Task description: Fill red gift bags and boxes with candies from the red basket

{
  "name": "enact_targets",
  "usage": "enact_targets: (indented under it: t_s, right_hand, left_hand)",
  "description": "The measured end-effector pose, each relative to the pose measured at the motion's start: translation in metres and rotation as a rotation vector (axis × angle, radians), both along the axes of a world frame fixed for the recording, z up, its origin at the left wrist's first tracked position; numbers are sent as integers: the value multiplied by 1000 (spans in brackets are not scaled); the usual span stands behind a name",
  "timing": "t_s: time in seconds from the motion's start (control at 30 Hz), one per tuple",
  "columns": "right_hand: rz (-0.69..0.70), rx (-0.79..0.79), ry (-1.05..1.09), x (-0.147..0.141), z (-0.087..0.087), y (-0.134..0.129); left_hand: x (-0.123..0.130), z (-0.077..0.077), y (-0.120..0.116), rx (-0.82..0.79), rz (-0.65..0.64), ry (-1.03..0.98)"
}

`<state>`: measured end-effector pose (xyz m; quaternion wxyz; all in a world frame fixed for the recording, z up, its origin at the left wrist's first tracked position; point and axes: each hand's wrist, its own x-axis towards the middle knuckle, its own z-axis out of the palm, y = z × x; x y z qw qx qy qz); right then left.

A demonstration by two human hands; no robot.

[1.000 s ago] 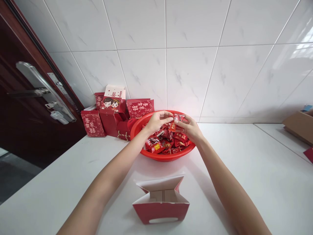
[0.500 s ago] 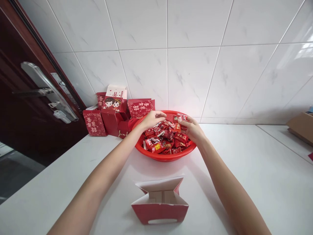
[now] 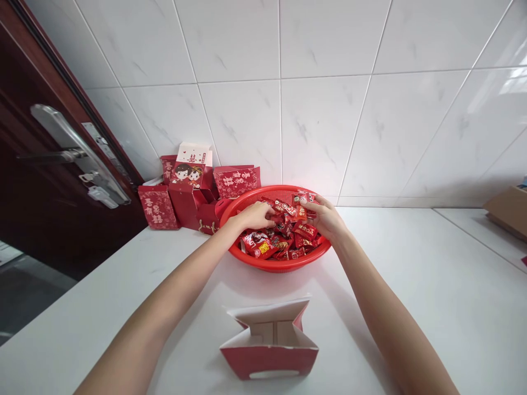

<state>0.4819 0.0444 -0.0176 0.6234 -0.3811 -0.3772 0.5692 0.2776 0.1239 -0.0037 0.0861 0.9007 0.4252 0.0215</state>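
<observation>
A red plastic basket (image 3: pixel 280 265) full of red-wrapped sweets (image 3: pixel 284 233) stands on the white table. My left hand (image 3: pixel 258 215) reaches in over its left part, fingers curled down at the sweets; what they grip, if anything, is hidden. At the basket's right side, my right hand (image 3: pixel 323 215) is closed on some wrapped sweets (image 3: pixel 304 204) between thumb and fingers. Nearer to me, between my forearms, a red paper box (image 3: pixel 269 359) stands with its top open and its white inside showing.
Several red printed boxes (image 3: pixel 191 184) are grouped at the back left by the tiled wall. Beyond the table's left edge is a dark red door with a metal handle (image 3: pixel 78 153). A cardboard box (image 3: pixel 508 211) sits at the far right.
My left hand has moved down and slightly towards me, onto the sweets, with its fingers more curled. My right hand stays nearly in place, still holding sweets.
</observation>
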Motion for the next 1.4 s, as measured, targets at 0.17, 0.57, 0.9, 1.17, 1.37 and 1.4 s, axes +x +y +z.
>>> enact_targets:
  t_s: [0.17,0.57,0.9,1.17,1.37,1.4]
  right_hand:
    - [-22,0,4,1,-2,3]
    - [-38,-21,4,0,0,0]
    - [-33,12,-19,0,-3,2]
    - [-36,14,-51,-1,-2,0]
    - [-28,17,-50,-1,-2,-1]
    - [-24,17,-47,-1,-2,-1]
  left_hand:
    - [-4,4,-2,193,266,-94]
    - [-12,0,8,221,475,-323]
    - [-14,-3,13,166,193,-358]
    - [-8,-6,3,-62,52,65]
    - [-3,-5,-3,-116,80,153]
    - [-2,-5,-4,-128,84,168]
